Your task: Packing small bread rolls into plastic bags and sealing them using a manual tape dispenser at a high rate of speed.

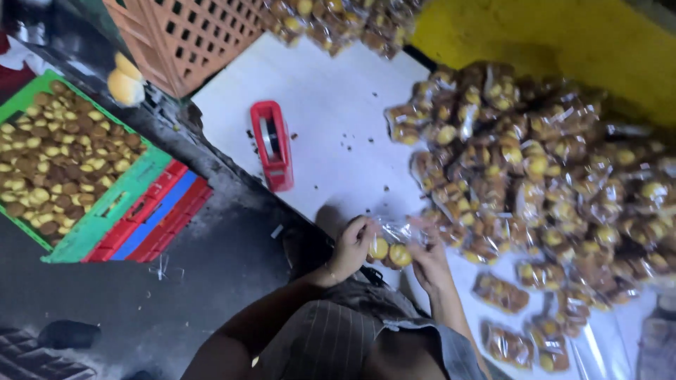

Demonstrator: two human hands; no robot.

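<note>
The person's arms are bare from wrist to well above the elbow, with no sleeves reaching the forearms. A thin bracelet circles the wrist of the left hand; the right hand shows no ring or band that can be made out. Below the arms lies grey clothing with fine pale vertical stripes, its cloth gathered in soft folds, with a plainer blue-grey part beside it.

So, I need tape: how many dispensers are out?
1. The red tape dispenser lies on the white table, left of the bag pile; others could be hidden.
</note>
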